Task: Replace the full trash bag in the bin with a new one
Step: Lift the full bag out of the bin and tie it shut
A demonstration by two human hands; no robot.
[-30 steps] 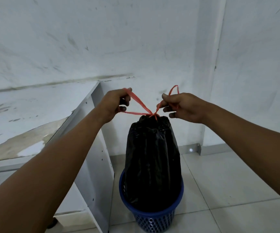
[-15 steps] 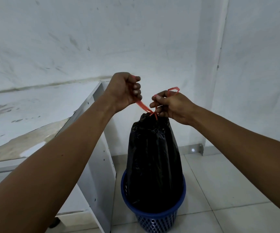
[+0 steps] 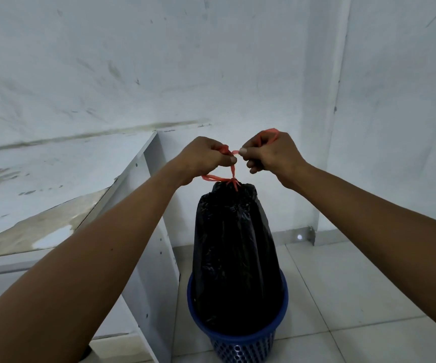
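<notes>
A white bench (image 3: 143,195) stands close at the left of the blue perforated bin (image 3: 240,344) on the tiled floor (image 3: 355,297), before a scuffed white wall (image 3: 185,61). The black trash bag (image 3: 235,258) stands in the bin, its neck gathered. Left hand (image 3: 206,155) and right hand (image 3: 269,153), both curled, pinch the red drawstring (image 3: 231,176) just above the bag.

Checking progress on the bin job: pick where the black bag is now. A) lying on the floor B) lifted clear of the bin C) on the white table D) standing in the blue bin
D: the black bag stands with its base inside the blue bin, both hands holding its red strings.
</notes>
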